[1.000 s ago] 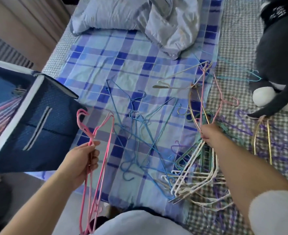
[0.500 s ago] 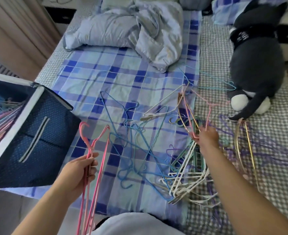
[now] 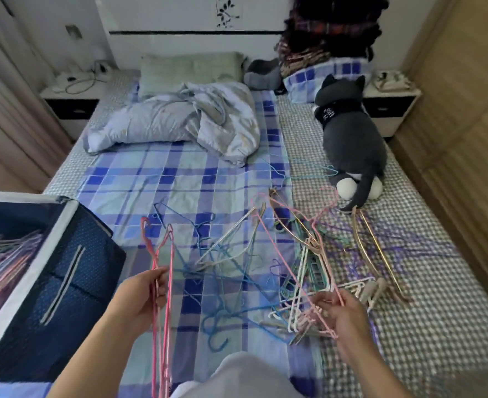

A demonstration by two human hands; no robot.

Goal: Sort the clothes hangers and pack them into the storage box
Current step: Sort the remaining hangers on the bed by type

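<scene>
Sorting looks partly done: the storage box (image 3: pixel 73 271) already holds hangers; the left hand (image 3: pixel 142 300), just right of the box, grips pink hangers (image 3: pixel 162 282); the right hand (image 3: pixel 343 314) pinches another pink hanger (image 3: pixel 291 265) above the tangled hanger pile (image 3: pixel 237 271) farther right on the bed (image 3: pixel 162 179).
</scene>
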